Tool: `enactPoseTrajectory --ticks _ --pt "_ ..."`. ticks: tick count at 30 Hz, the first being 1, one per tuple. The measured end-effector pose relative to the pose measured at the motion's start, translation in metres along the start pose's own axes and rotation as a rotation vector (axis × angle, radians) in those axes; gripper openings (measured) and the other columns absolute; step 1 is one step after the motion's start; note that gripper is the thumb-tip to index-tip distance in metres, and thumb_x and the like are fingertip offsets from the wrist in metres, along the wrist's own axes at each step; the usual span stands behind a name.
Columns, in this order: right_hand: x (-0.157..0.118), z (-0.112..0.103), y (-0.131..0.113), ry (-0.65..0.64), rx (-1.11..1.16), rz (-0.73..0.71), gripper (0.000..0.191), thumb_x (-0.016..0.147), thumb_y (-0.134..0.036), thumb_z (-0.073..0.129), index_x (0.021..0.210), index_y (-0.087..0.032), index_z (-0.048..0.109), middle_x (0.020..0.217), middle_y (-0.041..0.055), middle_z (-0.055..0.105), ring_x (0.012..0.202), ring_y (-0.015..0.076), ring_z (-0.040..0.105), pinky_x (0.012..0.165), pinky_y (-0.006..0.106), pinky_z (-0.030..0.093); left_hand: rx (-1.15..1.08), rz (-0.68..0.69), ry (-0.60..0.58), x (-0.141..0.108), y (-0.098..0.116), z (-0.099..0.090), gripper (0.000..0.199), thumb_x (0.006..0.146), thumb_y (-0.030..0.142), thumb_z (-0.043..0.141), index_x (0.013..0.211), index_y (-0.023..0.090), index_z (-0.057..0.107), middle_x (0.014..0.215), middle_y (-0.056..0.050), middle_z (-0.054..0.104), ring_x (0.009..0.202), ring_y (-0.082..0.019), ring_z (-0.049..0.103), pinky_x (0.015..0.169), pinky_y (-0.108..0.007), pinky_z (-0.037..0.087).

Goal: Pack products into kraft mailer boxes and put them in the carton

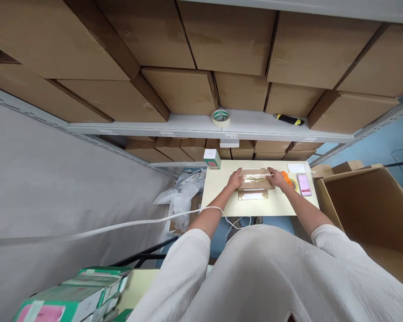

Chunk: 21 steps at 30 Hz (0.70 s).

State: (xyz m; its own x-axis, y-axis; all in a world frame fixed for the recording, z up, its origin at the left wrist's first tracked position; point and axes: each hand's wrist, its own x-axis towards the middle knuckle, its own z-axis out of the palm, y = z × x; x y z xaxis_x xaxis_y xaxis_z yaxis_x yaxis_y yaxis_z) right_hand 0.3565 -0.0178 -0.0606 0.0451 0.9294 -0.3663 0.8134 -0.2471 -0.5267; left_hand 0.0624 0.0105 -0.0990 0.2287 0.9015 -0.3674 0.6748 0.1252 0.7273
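Your left hand (235,179) and right hand (275,177) pinch opposite ends of a taped cardboard box (256,178), held between your fingers. Orange tape dispenser (286,178) just beside your right fingers; phone (304,184) farther right.

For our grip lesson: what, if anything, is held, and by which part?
A cardboard box: the left hand holds its left end, the right hand its right end.

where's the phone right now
In the head view, the phone lies at the right end of the pale yellow table, just right of the yellow tape roll.
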Motion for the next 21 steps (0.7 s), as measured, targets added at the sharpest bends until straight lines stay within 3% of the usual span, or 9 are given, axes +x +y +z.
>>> enactPoseTrajectory --ticks 5,13,18,21 --pt "-0.009 -0.008 -0.006 0.038 0.040 0.033 0.052 0.095 -0.032 0.063 0.146 -0.025 0.066 0.123 0.0095 0.078 0.109 0.0267 0.071 0.097 0.038 0.055 -0.076 0.045 0.015 -0.011 0.011 -0.014 0.054 0.099 0.023 0.054 0.153 0.024 0.060 0.152 -0.010 0.066 0.141 -0.032 0.060 0.123 -0.048 0.046" --pt "-0.036 -0.026 -0.040 0.256 0.111 -0.079 0.046 0.103 -0.054 0.050 0.137 -0.026 0.063 0.133 0.0105 0.072 0.101 0.0282 0.069 0.093 0.042 0.054 -0.081 0.058 0.290 -0.032 0.039 -0.037 0.026 0.108 0.043 0.049 0.119 0.023 0.062 0.132 -0.012 0.064 0.111 -0.026 0.069 0.105 -0.044 0.054" --pt "-0.052 -0.002 -0.026 0.244 0.092 -0.091 0.034 0.105 -0.056 0.046 0.117 -0.026 0.056 0.127 0.0112 0.069 0.093 0.0261 0.067 0.081 0.038 0.052 -0.058 0.057 0.313 -0.050 0.027 -0.026 0.010 0.103 0.032 0.057 0.108 0.025 0.055 0.129 -0.009 0.059 0.106 -0.023 0.070 0.100 -0.039 0.054" --pt "-0.060 0.018 -0.009 0.184 0.031 -0.052 0.023 0.103 -0.050 0.049 0.102 -0.026 0.051 0.118 0.0101 0.068 0.089 0.0244 0.066 0.077 0.036 0.050 -0.019 -0.007 0.234 -0.063 0.009 -0.009 0.027 0.094 0.022 0.062 0.118 0.025 0.051 0.137 -0.011 0.056 0.107 -0.024 0.070 0.097 -0.040 0.055"
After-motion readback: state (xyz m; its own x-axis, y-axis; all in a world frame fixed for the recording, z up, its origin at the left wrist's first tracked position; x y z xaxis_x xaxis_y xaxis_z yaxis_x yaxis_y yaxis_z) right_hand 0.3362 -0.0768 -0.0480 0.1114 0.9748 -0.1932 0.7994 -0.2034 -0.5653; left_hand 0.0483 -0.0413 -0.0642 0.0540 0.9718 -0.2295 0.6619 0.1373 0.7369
